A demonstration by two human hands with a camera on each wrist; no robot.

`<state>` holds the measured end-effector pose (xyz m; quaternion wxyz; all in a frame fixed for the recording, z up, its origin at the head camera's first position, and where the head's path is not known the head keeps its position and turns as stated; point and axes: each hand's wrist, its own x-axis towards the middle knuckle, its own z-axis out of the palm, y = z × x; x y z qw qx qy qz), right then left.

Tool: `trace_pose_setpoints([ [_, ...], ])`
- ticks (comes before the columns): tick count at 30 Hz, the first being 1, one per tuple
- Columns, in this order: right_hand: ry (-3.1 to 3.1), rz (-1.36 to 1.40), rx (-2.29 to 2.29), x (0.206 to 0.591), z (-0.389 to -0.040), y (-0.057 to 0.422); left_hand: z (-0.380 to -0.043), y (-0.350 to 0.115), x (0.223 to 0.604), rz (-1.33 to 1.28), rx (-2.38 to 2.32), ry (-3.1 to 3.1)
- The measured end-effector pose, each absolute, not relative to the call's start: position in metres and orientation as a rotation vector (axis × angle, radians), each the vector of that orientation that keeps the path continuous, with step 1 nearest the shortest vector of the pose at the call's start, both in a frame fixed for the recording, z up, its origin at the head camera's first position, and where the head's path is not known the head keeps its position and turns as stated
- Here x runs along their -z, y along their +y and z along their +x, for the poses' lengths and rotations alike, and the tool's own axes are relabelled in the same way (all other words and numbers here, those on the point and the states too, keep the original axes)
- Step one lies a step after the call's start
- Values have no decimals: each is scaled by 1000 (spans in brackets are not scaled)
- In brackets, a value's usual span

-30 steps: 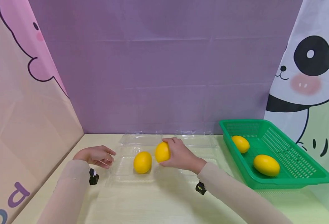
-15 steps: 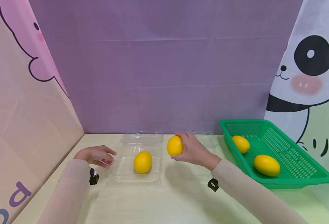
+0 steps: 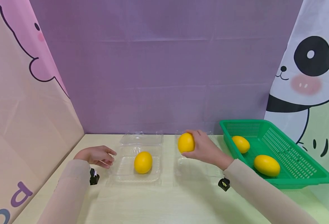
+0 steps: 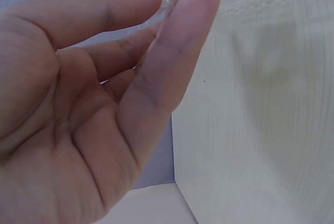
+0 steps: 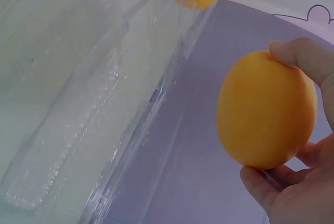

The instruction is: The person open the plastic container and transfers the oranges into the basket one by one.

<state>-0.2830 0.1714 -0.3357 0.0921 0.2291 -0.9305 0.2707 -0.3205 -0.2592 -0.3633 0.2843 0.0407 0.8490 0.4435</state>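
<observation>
In the head view my right hand (image 3: 205,147) grips a smooth, egg-shaped yellow fruit (image 3: 186,143), held up over the right clear plastic clamshell box (image 3: 198,169). The right wrist view shows the thumb and fingertips pinching this fruit (image 5: 266,110) from opposite sides. A second yellow fruit (image 3: 143,162) sits in the left clear clamshell box (image 3: 122,177), whose lid leans open at the back. My left hand (image 3: 95,155) hovers at that box's left side, fingers loosely bent. Nothing is between its thumb and fingers (image 4: 172,51) in the left wrist view.
A green slotted plastic basket (image 3: 290,181) stands at the right, with two more yellow fruits (image 3: 266,165) inside. The pale wooden table (image 3: 142,205) ends at a purple backdrop (image 3: 164,77), with printed cloths at both sides.
My right hand has carried the yellow fruit rightward, from beside the fruit in the left box to over the right box. The left hand has stayed in place.
</observation>
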Motion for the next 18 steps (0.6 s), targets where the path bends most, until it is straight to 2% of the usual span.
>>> trace_pose_setpoints([
  [18,-2721,569,-747,316,-280,220,-321,-258,364,119,-1179,2272],
])
